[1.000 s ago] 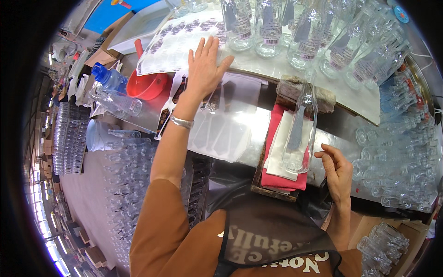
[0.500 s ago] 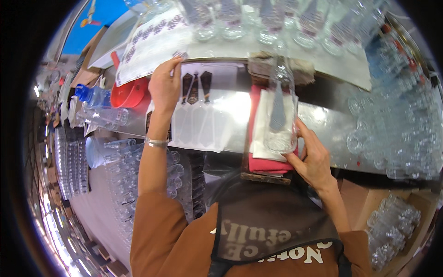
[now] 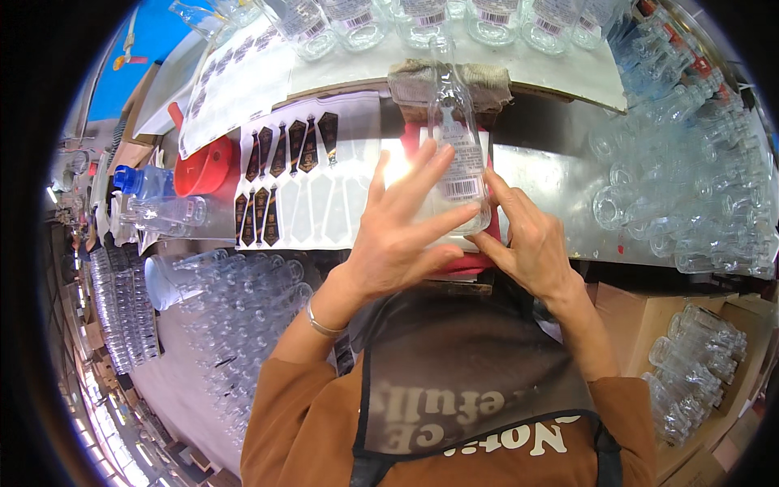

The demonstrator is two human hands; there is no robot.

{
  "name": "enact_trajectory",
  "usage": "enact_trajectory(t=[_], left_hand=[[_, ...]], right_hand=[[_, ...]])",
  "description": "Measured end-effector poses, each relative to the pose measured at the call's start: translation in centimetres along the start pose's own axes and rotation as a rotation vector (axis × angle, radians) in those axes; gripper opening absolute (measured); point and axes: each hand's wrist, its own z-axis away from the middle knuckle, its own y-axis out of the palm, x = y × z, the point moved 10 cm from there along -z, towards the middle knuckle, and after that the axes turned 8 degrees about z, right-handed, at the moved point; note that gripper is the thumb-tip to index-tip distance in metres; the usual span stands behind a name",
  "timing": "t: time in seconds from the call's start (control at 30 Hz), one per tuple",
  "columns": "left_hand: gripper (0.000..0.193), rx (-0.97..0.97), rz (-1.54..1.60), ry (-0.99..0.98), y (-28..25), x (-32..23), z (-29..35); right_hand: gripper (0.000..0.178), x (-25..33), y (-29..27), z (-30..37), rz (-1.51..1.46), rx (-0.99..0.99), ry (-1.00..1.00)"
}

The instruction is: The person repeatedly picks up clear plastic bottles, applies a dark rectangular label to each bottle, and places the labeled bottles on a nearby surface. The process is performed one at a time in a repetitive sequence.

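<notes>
A clear glass bottle [image 3: 442,105] lies in front of me, neck away, over a beige cloth pad [image 3: 487,81] and a red cloth [image 3: 412,136]. A pale label with small print and a barcode shows on its upper side. My right hand [image 3: 529,243] grips the bottle's base end from the right, thumb below it. My left hand [image 3: 398,231] has its fingers spread over the bottle's left side and the label's edge; whether they press on the glass is hard to tell. Left of it lies a white sheet [image 3: 308,191] of dark tie-shaped labels, some places bare.
Several labelled bottles [image 3: 422,24] stand along the raised white ledge ahead. Many clear bottles lie at the right [image 3: 690,195], and more are below left [image 3: 235,325]. A red scoop-like container [image 3: 213,166] and a blue-capped bottle [image 3: 150,180] sit left. A cardboard box [image 3: 633,316] holds glassware.
My left hand has come from the far white sheet to the bottle, fingers spreading. The bottle now shows a printed barcode label upward. The right hand stays at its base.
</notes>
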Motion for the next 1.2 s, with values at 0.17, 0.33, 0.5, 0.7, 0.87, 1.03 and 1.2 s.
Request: enact_trajectory(t=[0.17, 0.33, 0.5, 0.7, 0.87, 1.03, 1.2], left_hand=[[0.055, -0.159, 0.037, -0.161, -0.2, 4.3, -2.0], [0.055, -0.164, 0.205, -0.215, -0.2, 4.8, -2.2], [0.054, -0.294, 0.354, -0.277, -0.4, 6.4, -0.9], [0.051, -0.25, 0.328, -0.284, 0.8, 5.9, -0.1], [0.052, -0.244, 0.344, -0.272, 0.9, 6.0, -0.2], [0.052, -0.244, 0.356, -0.274, 0.8, 5.9, -0.4], [0.053, -0.281, 0.435, -0.305, 0.9, 6.2, -0.1]], right_hand=[[0.077, -0.3, 0.4, 0.0, -0.049, 0.056, 0.045], [0.062, -3.5, 0.6, -0.8, -0.407, 0.186, 0.178], [0.048, -5.4, 2.4, -3.5, -0.686, 0.204, 0.414], [0.061, -4.0, 3.2, -3.5, -0.629, 0.196, 0.328], [0.062, -4.0, 3.1, -3.4, -0.612, 0.188, 0.331], [0.062, -3.9, 3.0, -3.7, -0.618, 0.187, 0.322], [0.057, -4.8, 3.5, -3.5, -0.795, 0.184, 0.398]])
